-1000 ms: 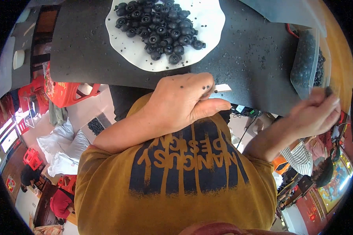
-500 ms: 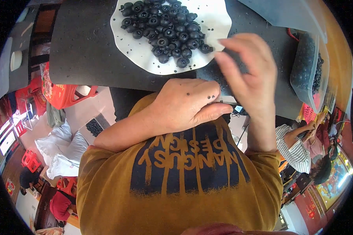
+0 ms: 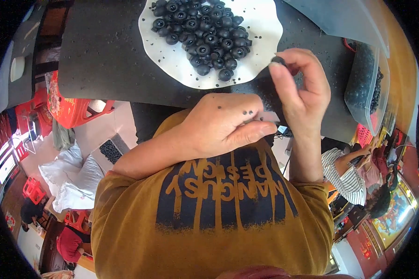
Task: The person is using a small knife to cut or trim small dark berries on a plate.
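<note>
Between the thumb and fingertips of my right hand (image 3: 307, 90) is a small round black part (image 3: 278, 61), held just off the right rim of a white wavy-edged plate (image 3: 170, 63). A heap of similar black round parts (image 3: 209, 37), several with ringed openings, lies on the plate among tiny black crumbs. My left hand (image 3: 226, 121) is closed near my chest, below the plate. A small flat pale piece (image 3: 268, 116) sticks out between its thumb and forefinger; the rest of it is hidden. Black crumbs cling to the back of that hand.
Crumbs are scattered over the dark tabletop (image 3: 102, 60). At the right stands a clear plastic container (image 3: 365, 88) with black parts inside. To the left are a red stool (image 3: 74, 104), white sacks (image 3: 74, 179) and a tray of black parts (image 3: 111, 151) on the floor. Other people sit farther off.
My right hand has gone from open fingers by the plate's rim to a pinch on a black part. The plate appears slightly farther right. My left hand has hardly moved.
</note>
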The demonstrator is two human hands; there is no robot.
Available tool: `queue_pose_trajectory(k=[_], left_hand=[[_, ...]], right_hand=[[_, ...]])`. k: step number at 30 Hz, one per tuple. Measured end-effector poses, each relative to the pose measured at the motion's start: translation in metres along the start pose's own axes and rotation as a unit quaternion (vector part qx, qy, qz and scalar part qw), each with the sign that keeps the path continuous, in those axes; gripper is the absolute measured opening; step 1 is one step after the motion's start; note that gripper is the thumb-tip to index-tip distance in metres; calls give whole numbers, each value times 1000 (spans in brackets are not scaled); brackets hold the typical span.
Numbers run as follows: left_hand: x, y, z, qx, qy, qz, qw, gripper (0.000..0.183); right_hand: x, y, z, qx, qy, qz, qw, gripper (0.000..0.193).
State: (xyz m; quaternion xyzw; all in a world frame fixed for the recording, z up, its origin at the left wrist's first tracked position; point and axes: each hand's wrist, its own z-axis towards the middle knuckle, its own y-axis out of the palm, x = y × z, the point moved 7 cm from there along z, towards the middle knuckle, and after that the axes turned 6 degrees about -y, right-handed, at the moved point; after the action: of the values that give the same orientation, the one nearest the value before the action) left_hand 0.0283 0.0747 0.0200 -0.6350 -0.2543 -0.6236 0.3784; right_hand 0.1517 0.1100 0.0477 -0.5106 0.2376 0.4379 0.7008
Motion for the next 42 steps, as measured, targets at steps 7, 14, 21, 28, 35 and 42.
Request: queue_pose_trajectory(k=[7,14,21,28,35,42], left_hand=[[15,-16,3,77,-60,-85,992,26],[25,-13,13,100,-8,-28,995,33],[24,-1,17,78,-6,47,996,41],[27,1,17,116,27,108,987,42],[28,1,16,121,17,120,985,40],[27,1,15,121,17,126,985,39]], right_hand=[[-2,10,-27,12,163,465,870,23],[-4,16,-35,16,177,571,802,20],[1,12,-44,20,163,552,817,16],[-2,13,-46,45,164,551,817,14],[-5,14,-46,39,144,544,826,13],[-6,15,-47,52,158,530,831,15]])
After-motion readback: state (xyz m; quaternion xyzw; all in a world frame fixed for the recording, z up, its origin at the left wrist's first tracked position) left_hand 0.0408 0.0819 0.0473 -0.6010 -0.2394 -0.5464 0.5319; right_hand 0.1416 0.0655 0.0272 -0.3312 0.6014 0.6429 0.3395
